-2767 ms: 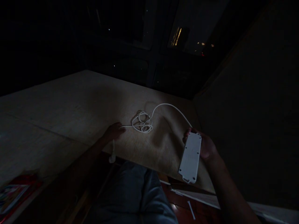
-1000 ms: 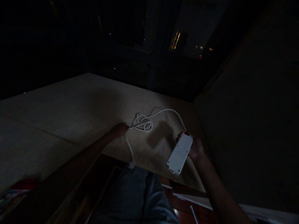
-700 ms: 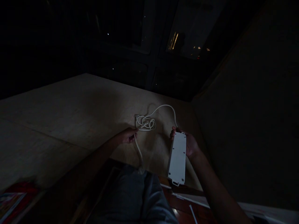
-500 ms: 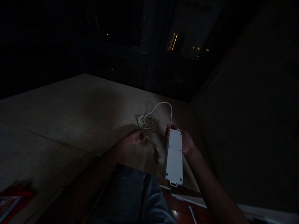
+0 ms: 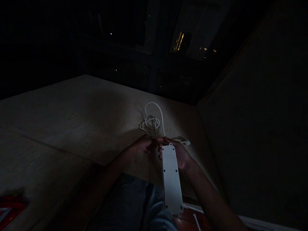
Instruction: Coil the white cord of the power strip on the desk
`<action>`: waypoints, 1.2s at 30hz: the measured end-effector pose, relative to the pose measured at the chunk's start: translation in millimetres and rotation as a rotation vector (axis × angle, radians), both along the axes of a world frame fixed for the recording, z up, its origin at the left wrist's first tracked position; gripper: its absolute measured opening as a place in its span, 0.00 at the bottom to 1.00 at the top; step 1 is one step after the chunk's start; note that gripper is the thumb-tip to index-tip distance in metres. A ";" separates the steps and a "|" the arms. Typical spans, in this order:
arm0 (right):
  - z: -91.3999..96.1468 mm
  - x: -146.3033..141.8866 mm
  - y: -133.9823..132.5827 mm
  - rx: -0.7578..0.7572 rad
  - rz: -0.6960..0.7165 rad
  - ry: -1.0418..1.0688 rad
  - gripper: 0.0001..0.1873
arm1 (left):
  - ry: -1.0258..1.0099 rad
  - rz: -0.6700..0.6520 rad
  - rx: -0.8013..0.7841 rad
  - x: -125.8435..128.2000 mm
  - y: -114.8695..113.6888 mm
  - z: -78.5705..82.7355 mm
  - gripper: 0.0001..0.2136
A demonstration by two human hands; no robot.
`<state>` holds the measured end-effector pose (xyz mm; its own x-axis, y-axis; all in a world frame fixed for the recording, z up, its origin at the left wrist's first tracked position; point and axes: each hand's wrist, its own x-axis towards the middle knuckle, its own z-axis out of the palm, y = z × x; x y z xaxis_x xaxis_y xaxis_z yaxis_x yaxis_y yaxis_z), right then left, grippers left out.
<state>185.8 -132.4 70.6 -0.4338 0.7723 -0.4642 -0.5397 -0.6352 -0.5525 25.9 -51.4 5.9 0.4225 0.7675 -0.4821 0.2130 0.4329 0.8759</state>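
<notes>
over dim table (image 5: 72, 106), right hand (image 5: 180, 154) grips power strip (image 5: 170, 179), left hand (image 5: 141, 147) beside.

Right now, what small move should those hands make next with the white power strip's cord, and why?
Probably the left hand should draw the slack cord toward the power strip to start a wrap. The right hand grips the strip back side up, the left hand sits where the cord leaves it, the rest lies tangled on the wooden board, and the plug lies loose.
</notes>
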 end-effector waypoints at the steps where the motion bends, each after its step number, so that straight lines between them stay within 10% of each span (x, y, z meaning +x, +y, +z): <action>1: -1.1 -1.0 -1.6 -0.007 0.010 -0.031 0.10 | 0.036 0.054 0.028 -11.0 3.3 4.7 0.06; 4: -0.2 -7.4 -3.5 0.018 0.083 -0.131 0.11 | -0.034 0.465 0.219 -39.9 15.6 22.9 0.10; 7: 5.9 -16.1 -2.2 0.090 0.150 -0.241 0.12 | -0.311 0.603 0.100 -59.3 24.3 40.7 0.17; 17: 11.5 -17.0 2.0 0.461 0.428 -0.735 0.20 | -0.493 0.476 -0.153 -106.0 20.8 32.1 0.23; 25: 21.1 1.0 2.9 0.625 0.679 -1.025 0.18 | -0.100 0.340 0.146 -119.4 22.5 14.4 0.14; 36: 24.6 13.6 10.7 1.022 0.895 -2.169 0.19 | -0.046 0.228 0.472 -102.2 2.4 8.1 0.22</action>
